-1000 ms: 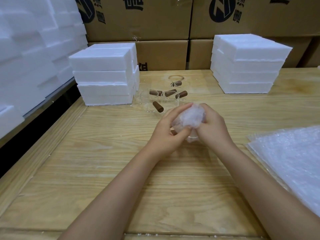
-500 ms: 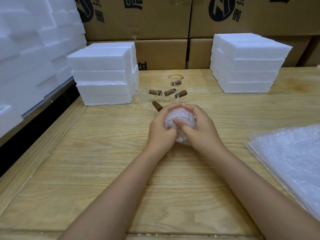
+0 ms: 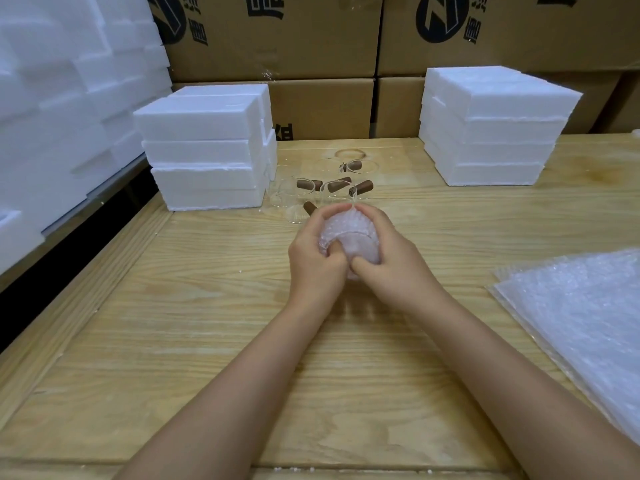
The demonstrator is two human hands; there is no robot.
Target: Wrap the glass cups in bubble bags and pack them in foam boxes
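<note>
unreadable cropped black print on cartons [image 3: 277, 46]

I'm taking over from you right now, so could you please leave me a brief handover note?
Left hand and right hand both grip a bubble-wrapped glass cup.
Unwrapped clear glass cups with brown handles sit just behind; flat clear bubble bags lie right; white foam boxes stacked back left and right.
Done: this cup nearly wrapped. Left: box it, wrap and pack the rest.
</note>
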